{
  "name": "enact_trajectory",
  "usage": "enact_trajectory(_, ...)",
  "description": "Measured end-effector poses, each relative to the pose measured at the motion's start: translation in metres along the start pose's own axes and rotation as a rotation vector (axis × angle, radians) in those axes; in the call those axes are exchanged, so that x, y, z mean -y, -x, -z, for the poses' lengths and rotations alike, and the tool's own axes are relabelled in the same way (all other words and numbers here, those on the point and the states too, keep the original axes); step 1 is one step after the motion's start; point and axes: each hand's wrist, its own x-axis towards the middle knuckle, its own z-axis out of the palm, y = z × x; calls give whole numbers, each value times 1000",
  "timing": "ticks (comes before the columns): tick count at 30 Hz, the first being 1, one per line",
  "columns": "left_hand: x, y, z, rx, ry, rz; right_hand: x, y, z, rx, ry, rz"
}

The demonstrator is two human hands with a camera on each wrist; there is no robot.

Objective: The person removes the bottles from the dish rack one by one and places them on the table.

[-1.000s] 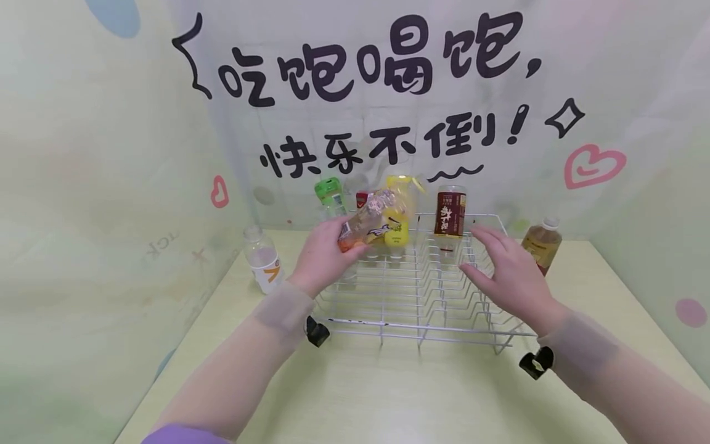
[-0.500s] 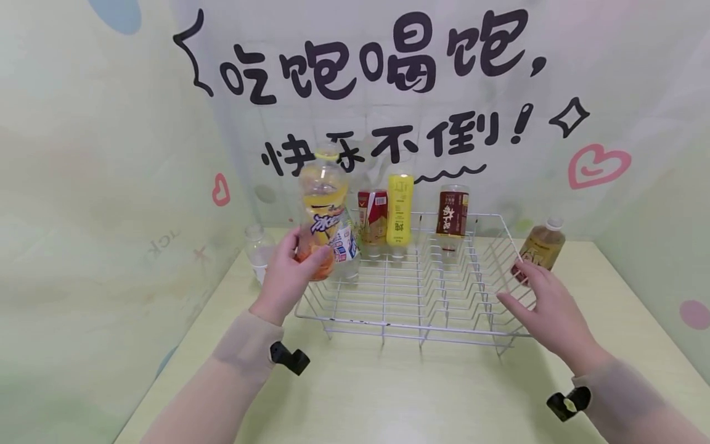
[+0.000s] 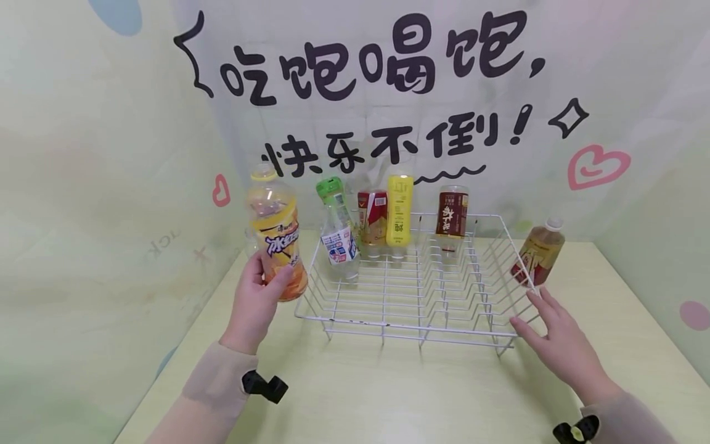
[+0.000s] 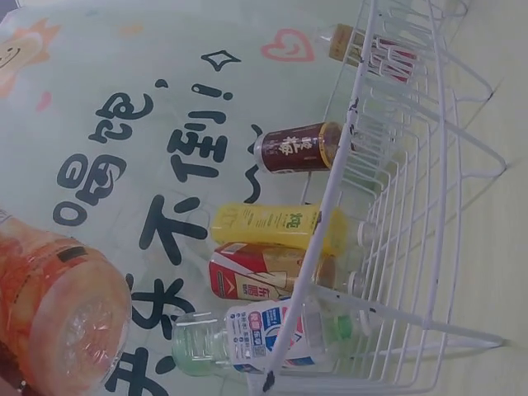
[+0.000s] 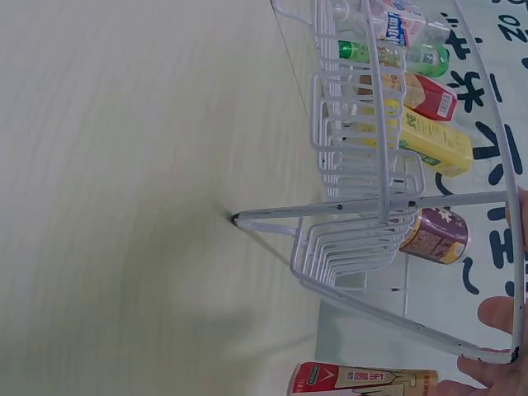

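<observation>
My left hand (image 3: 255, 302) grips an orange-and-yellow iced tea bottle (image 3: 277, 237), held upright left of the white wire dish rack (image 3: 405, 330). The bottle's orange base (image 4: 78, 330) shows in the left wrist view. My right hand (image 3: 566, 342) is at the rack's front right corner, thumb and fingers spread, fingertips right at the rim. In the rack, several drinks stand upside down along the back: a green-ended clear bottle (image 3: 341, 243), a red-and-gold one (image 3: 372, 216), a yellow one (image 3: 399, 213) and a dark red one (image 3: 452, 213).
A gold-and-red bottle (image 3: 538, 253) stands upright right of the rack, near my right fingers. Behind the held bottle, a clear bottle (image 3: 251, 242) is mostly hidden. The pale table (image 3: 410, 394) extends in front of the rack, with a printed curtain (image 3: 355, 68) behind.
My left hand has brought the iced tea bottle from over the rack out to the left, turning it upright. My right hand has moved right and toward me to the rack's front corner.
</observation>
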Motion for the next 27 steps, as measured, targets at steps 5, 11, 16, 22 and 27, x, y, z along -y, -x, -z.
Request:
enact_trajectory(5,8,7,12,-77,17,30,-4,2,-6,-15,-36,9)
enact_trajectory(11,23,12,26,-178,13,72,-7,3,-11,-48,-70,10)
enact_trajectory(16,44,11,40,-233,-56,113,-8,4,-11,-56,-70,4)
enact_trajectory(22,79,0,56,-253,-152,172,-9,4,-11,-55,-77,3)
enact_trajectory(27,105,-11,64,-255,-193,187,-9,3,-13,-58,-75,7)
